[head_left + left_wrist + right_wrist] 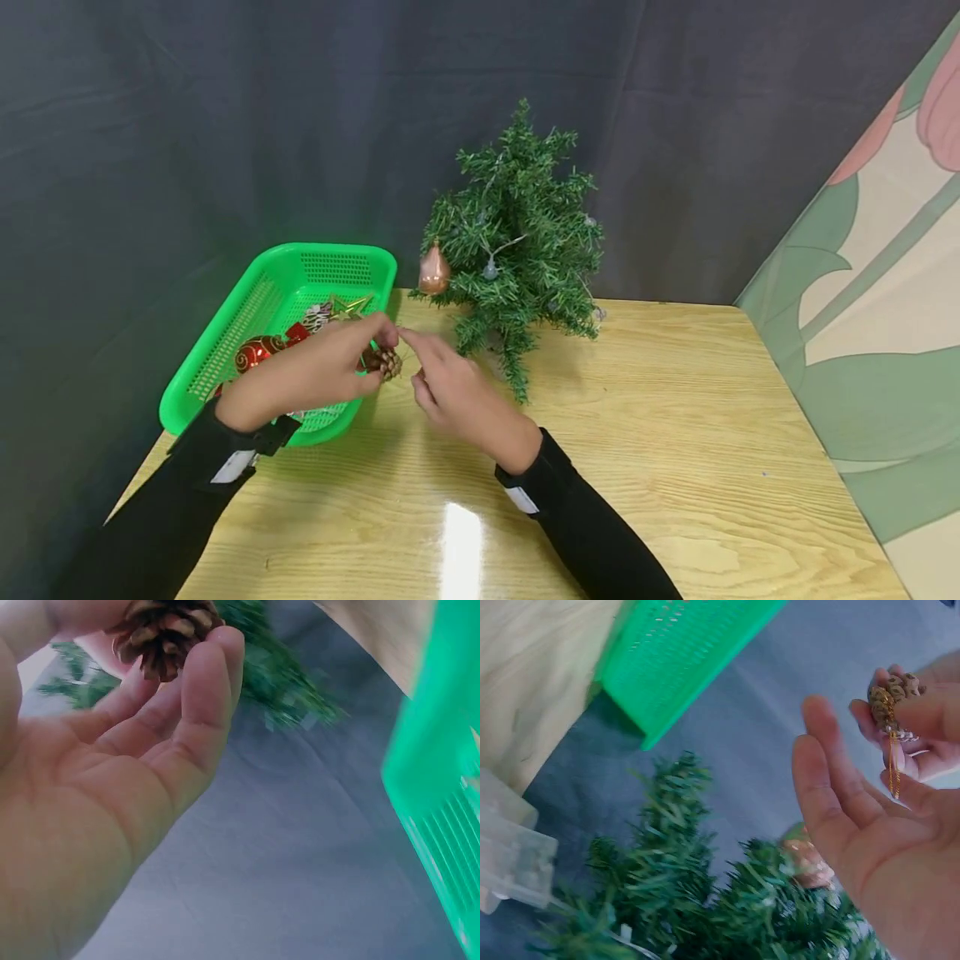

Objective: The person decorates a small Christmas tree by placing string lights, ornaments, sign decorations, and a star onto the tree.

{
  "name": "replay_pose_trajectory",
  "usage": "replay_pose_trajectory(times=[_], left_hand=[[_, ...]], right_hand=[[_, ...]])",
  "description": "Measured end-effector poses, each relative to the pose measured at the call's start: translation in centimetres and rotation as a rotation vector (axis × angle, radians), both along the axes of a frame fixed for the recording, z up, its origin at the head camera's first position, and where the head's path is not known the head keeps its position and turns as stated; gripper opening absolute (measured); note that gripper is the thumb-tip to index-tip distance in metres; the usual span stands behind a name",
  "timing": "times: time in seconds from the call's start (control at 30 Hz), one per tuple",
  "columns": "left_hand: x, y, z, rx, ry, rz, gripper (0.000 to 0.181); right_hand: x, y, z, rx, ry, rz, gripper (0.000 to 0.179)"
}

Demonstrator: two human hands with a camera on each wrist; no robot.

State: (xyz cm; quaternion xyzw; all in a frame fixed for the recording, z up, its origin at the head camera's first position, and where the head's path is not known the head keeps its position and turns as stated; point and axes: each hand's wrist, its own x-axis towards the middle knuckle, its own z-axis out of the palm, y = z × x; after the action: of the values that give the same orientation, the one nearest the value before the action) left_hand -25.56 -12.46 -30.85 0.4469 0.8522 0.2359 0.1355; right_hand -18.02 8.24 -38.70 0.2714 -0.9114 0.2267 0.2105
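The left hand [326, 362] grips a pine cone [387, 364] between thumb and fingers, beside the basket's [392, 275] right edge. A gold loop [893, 761] runs from the pine cone toward the right hand [465, 396]; 2 of its fingers extend, but whether any pinch the loop cannot be told. The tree [517, 217] stands just beyond, a bauble [433, 273] on its left side.

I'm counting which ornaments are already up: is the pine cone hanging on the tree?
No, the head view shows the left hand holding the pine cone, clear of the branches of the tree.
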Motion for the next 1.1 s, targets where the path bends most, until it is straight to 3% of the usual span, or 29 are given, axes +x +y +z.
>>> replay_pose_trajectory(times=[0.17,0.43,0.53,0.7,0.87,0.97,1.1], left_hand=[[1.7,0.5,-0.9,0.158,-0.103,-0.011,0.034],[2.9,2.3,-2.7,0.344,-0.160,-0.108,0.040],[3.0,3.2,-3.2,0.405,-0.218,-0.110,0.039],[2.9,4.8,-3.6,0.433,-0.235,-0.132,0.037],[2.7,6.2,-3.7,0.443,-0.250,-0.194,0.041],[2.7,7.0,-3.7,0.504,-0.288,-0.164,0.031],[2.9,8.1,-3.7,0.635,-0.284,-0.035,0.014]], right_hand=[[1.1,1.1,1.8,-0.050,-0.001,-0.018,0.011],[3.1,4.1,4.3,-0.126,-0.005,-0.054,0.008],[3.4,5.0,4.8,-0.179,0.009,-0.099,0.007],[3.6,5.8,5.3,-0.337,-0.075,-0.165,0.005],[3.5,5.9,5.4,-0.449,-0.131,-0.172,0.003],[3.4,5.8,5.4,-0.481,-0.143,-0.164,0.003],[3.3,5.8,5.4,-0.523,-0.126,-0.171,0.004]])
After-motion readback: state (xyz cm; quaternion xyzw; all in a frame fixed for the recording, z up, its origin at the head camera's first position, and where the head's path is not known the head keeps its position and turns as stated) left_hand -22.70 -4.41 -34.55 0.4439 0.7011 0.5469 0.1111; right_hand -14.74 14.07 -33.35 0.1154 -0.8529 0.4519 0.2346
